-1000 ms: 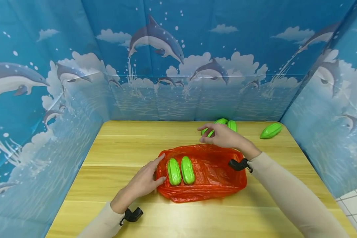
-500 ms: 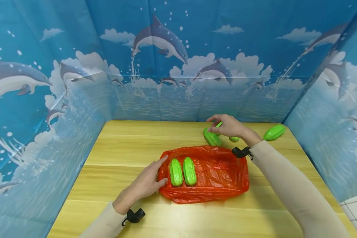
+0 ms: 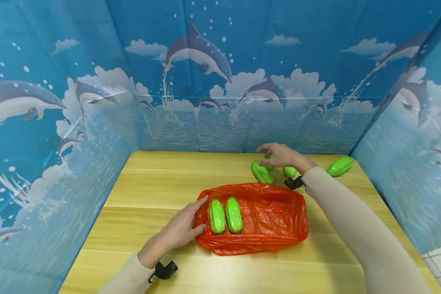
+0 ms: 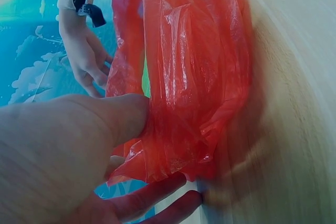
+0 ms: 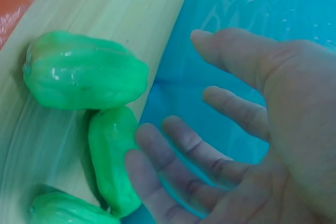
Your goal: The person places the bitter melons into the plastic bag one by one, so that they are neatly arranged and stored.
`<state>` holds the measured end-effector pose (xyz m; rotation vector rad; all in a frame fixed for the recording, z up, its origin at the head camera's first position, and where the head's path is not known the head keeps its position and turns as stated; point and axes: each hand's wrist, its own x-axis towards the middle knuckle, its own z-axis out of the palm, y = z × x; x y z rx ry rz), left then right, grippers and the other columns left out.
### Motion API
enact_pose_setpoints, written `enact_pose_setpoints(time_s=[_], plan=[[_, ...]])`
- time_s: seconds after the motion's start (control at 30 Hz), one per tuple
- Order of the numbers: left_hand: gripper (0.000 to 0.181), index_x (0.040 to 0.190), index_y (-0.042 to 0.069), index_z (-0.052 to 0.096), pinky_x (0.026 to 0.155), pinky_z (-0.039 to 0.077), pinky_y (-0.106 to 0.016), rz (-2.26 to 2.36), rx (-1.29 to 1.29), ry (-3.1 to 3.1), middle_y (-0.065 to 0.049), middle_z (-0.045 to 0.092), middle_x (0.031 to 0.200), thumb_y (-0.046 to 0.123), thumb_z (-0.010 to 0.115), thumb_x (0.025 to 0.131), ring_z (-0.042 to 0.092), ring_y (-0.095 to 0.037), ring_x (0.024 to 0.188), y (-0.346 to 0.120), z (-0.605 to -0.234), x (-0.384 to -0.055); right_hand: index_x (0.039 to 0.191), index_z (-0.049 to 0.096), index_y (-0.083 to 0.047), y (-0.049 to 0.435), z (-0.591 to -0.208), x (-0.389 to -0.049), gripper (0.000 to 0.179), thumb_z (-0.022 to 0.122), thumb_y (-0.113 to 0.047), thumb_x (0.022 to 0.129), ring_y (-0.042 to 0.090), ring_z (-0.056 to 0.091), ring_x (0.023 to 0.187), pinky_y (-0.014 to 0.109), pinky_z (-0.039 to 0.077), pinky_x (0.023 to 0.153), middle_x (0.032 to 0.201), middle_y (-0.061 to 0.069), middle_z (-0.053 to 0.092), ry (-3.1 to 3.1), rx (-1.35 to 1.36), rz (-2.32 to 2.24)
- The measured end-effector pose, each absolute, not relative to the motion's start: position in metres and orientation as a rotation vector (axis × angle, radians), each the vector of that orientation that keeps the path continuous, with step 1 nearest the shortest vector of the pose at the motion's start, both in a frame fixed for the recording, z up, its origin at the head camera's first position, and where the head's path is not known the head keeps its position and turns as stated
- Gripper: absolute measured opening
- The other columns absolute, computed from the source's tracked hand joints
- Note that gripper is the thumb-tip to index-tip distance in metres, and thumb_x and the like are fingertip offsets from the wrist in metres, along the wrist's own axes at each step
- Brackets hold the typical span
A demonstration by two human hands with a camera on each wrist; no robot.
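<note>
A red plastic bag (image 3: 250,244) lies spread wide at the middle of the table, two ribbed green gourds (image 3: 234,216) side by side in its left part. My left hand (image 3: 181,226) holds the bag's left end; in the left wrist view, thumb (image 4: 128,114) and fingers lie on either side of the red film. Beyond the bag, my right hand (image 3: 283,156) hovers with fingers spread over more gourds. One gourd (image 3: 261,172) slants just behind the bag's far rim, another (image 3: 289,171) shows below the wrist. The right wrist view has three gourds beside my fingertips (image 5: 144,135), none held.
Another green gourd (image 3: 339,166) lies at the table's far right corner. The wooden table (image 3: 150,179) ends at a dolphin-printed blue curtain (image 3: 191,122) behind and along both sides. White floor tiles (image 3: 439,257) show at lower right.
My right hand has drawn slightly right, off the gourds it covered. One gourd now lies nearer the bag's far rim and the one to its right has also shifted closer. My left hand stays put.
</note>
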<state>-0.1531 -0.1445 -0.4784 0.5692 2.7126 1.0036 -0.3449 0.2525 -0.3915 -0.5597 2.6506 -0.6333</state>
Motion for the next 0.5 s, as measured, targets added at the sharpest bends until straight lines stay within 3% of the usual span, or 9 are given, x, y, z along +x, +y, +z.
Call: enact_pose_setpoints(time_s=[0.2,0.3,0.37,0.43,0.5], plan=[[0.089,0.183,0.013,0.038,0.125,0.057,-0.064,1.007,0.587,2.710,-0.023,0.066,0.163,0.012,0.083,0.106,0.067,-0.044,0.148,-0.144,-0.480,-0.152,0.174,0.052,-0.007,0.253,-0.401,-0.354,0.067,0.073,-0.036,0.117,0.044,0.080,0.125,0.061,0.066,0.104,0.148,0.031,0.076,2.598,-0.511,-0.580],[0.089,0.183,0.012,0.038,0.124,0.057,-0.064,1.011,0.586,2.712,-0.023,0.068,0.160,0.011,0.083,0.106,0.068,-0.043,0.146,-0.144,-0.481,-0.152,0.176,0.050,-0.007,0.254,-0.407,-0.359,0.071,0.074,-0.037,0.116,0.032,0.080,0.093,0.054,0.066,0.090,0.119,0.022,0.084,2.568,-0.466,-0.581],[0.089,0.183,0.012,0.038,0.123,0.058,-0.064,1.014,0.587,2.714,-0.023,0.068,0.159,0.011,0.083,0.106,0.068,-0.043,0.144,-0.144,-0.481,-0.152,0.177,0.048,-0.008,0.255,-0.410,-0.362,0.074,0.075,-0.039,0.115,0.024,0.071,0.076,0.053,0.063,0.084,0.093,0.011,0.080,2.550,-0.433,-0.583],[0.089,0.183,0.011,0.038,0.124,0.057,-0.064,1.014,0.588,2.716,-0.023,0.068,0.158,0.011,0.083,0.106,0.068,-0.043,0.145,-0.144,-0.481,-0.152,0.178,0.047,-0.010,0.255,-0.414,-0.365,0.076,0.076,-0.040,0.115,0.023,0.065,0.068,0.054,0.064,0.083,0.078,0.005,0.071,2.534,-0.398,-0.591],[0.088,0.183,0.011,0.038,0.125,0.057,-0.064,1.012,0.588,2.717,-0.023,0.068,0.159,0.011,0.083,0.106,0.067,-0.044,0.146,-0.144,-0.481,-0.152,0.178,0.046,-0.009,0.256,-0.416,-0.366,0.077,0.077,-0.040,0.114,0.024,0.071,0.073,0.054,0.068,0.085,0.080,0.005,0.070,2.526,-0.391,-0.588]])
